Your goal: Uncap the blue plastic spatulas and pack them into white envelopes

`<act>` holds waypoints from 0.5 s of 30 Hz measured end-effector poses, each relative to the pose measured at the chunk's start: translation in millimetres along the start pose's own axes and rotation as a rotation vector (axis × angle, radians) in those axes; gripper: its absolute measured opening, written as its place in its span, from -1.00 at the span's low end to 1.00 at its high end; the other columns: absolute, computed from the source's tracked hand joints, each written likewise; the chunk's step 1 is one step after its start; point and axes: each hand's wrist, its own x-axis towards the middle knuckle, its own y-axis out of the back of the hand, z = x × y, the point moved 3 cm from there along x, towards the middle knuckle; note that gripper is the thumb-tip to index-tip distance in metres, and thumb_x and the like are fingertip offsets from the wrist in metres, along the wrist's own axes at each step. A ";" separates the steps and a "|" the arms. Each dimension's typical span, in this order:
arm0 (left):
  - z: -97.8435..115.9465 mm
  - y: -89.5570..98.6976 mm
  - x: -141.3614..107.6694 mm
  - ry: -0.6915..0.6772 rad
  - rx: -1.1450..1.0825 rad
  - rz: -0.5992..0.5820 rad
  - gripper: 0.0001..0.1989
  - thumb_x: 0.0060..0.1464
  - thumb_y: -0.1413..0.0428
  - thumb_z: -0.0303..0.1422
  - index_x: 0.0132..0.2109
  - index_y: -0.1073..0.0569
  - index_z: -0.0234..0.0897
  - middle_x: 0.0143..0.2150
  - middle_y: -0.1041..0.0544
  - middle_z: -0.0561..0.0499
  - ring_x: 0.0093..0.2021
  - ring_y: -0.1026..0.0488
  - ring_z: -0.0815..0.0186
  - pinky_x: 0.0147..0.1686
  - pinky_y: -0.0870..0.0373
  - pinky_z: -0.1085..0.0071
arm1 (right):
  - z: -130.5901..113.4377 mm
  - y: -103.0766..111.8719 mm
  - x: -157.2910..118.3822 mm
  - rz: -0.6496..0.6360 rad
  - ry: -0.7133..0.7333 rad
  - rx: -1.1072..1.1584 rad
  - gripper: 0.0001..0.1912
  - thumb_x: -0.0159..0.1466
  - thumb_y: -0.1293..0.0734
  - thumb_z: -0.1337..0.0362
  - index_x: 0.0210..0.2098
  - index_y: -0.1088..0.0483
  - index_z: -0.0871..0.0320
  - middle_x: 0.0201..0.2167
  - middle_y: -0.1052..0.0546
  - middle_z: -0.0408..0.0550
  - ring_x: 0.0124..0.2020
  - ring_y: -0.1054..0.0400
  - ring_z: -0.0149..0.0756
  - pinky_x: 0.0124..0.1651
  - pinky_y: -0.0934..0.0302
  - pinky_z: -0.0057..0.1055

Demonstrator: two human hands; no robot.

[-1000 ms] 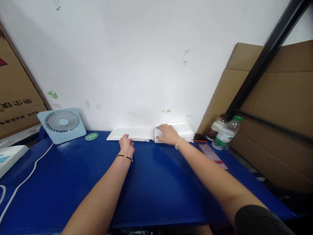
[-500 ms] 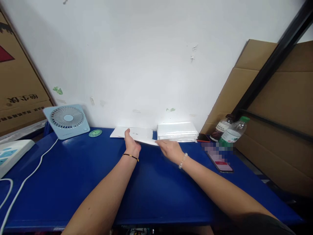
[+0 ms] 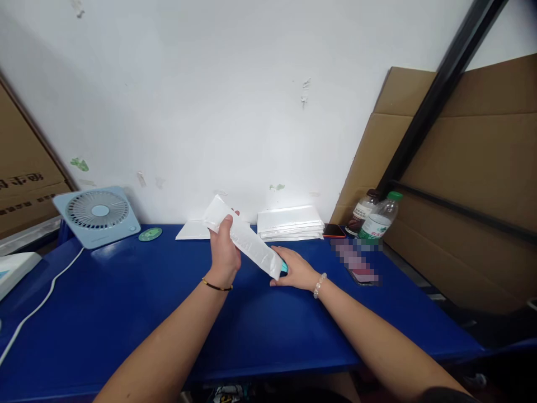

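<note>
A long white packet [image 3: 251,245] is held tilted above the blue table, its upper end to the left. My left hand [image 3: 224,246] is closed round its upper part, thumb on the front face. At the lower right end my right hand [image 3: 296,270] has its fingers curved round a small teal object [image 3: 284,267], which shows at the packet's end. Most of that object is hidden. Behind the packet lies a flat white sheet or packet [image 3: 192,230]. To its right, against the wall, is a stack of white packets [image 3: 290,223].
The blue table [image 3: 138,313] carries a light-blue fan [image 3: 99,215], a green disc [image 3: 150,234] and a white power strip [image 3: 17,271] at the left. Two bottles [image 3: 378,219] and two phones [image 3: 334,231] are at the right, beside cardboard [image 3: 470,196].
The white packet has been raised and turned, its right end now lower. My right hand has moved down to that end, where a teal object now shows. The camera view has shifted slightly.
</note>
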 end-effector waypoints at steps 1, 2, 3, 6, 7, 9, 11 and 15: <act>6.0 -1.3 2.2 -0.017 0.014 0.003 -0.66 -0.05 -0.18 -0.26 -0.09 -0.40 -0.20 -0.16 -0.52 0.00 -0.06 -0.45 0.23 -0.02 -0.34 0.26 | -2.3 -0.1 0.7 0.003 0.014 -0.015 -0.07 -0.01 -0.42 -0.14 0.26 -0.11 0.07 0.20 -0.26 0.09 0.25 -0.05 0.07 0.24 0.05 0.02; 12.5 -2.3 5.0 -0.037 0.026 0.006 -0.65 -0.06 -0.19 -0.26 -0.09 -0.39 -0.20 -0.16 -0.52 0.00 -0.06 -0.45 0.23 -0.02 -0.34 0.27 | -4.2 -0.1 1.1 0.001 0.024 -0.033 -0.17 0.06 -0.38 -0.12 0.23 -0.15 0.05 0.19 -0.29 0.06 0.25 -0.05 0.05 0.24 0.05 0.01; 19.5 -3.1 8.1 -0.054 0.038 0.005 -0.65 -0.07 -0.19 -0.26 -0.09 -0.39 -0.21 -0.18 -0.52 0.00 -0.07 -0.46 0.23 -0.02 -0.35 0.27 | -5.6 -0.1 1.3 -0.005 0.028 -0.054 -0.26 0.12 -0.34 -0.11 0.21 -0.19 0.04 0.18 -0.30 0.04 0.25 -0.05 0.04 0.24 0.04 0.01; 42.8 -5.4 17.3 -0.064 0.082 -0.015 -0.66 -0.09 -0.18 -0.26 -0.13 -0.39 -0.26 -0.25 -0.52 0.01 -0.13 -0.48 0.23 -0.05 -0.38 0.27 | -7.2 0.4 0.9 -0.022 0.034 -0.119 -0.37 0.20 -0.27 -0.09 0.17 -0.25 0.05 0.18 -0.30 0.03 0.26 -0.04 0.03 0.25 0.03 -0.01; 51.3 -6.1 19.7 -0.063 0.098 -0.020 -0.66 -0.09 -0.18 -0.26 -0.13 -0.39 -0.26 -0.27 -0.51 0.02 -0.15 -0.48 0.23 -0.06 -0.39 0.28 | -7.5 0.6 0.7 -0.026 0.040 -0.134 -0.39 0.22 -0.25 -0.09 0.17 -0.26 0.05 0.18 -0.30 0.03 0.25 -0.05 0.02 0.25 0.02 -0.02; 69.2 -7.6 23.0 -0.086 0.133 -0.014 -0.68 -0.07 -0.16 -0.26 -0.15 -0.40 -0.27 -0.29 -0.49 0.03 -0.17 -0.49 0.24 -0.08 -0.41 0.29 | -8.3 1.1 0.7 -0.035 0.054 -0.151 -0.44 0.25 -0.21 -0.08 0.16 -0.27 0.04 0.18 -0.30 0.02 0.25 -0.05 0.00 0.25 0.00 -0.04; 87.2 -10.0 24.5 -0.140 0.180 -0.020 -0.70 -0.07 -0.14 -0.26 -0.16 -0.40 -0.27 -0.29 -0.49 0.03 -0.17 -0.49 0.25 -0.09 -0.43 0.31 | -9.0 1.4 0.8 -0.050 0.063 -0.163 -0.46 0.28 -0.19 -0.07 0.16 -0.27 0.04 0.19 -0.29 0.02 0.26 -0.04 -0.01 0.25 0.00 -0.03; 116.0 -16.0 26.1 -0.317 0.326 -0.130 -0.70 -0.05 -0.15 -0.24 -0.14 -0.41 -0.22 -0.22 -0.50 0.04 -0.14 -0.48 0.25 -0.06 -0.42 0.29 | -8.9 2.7 -0.2 -0.078 0.069 -0.174 -0.45 0.29 -0.17 -0.05 0.19 -0.24 0.03 0.22 -0.25 0.03 0.29 0.02 -0.01 0.26 0.02 -0.01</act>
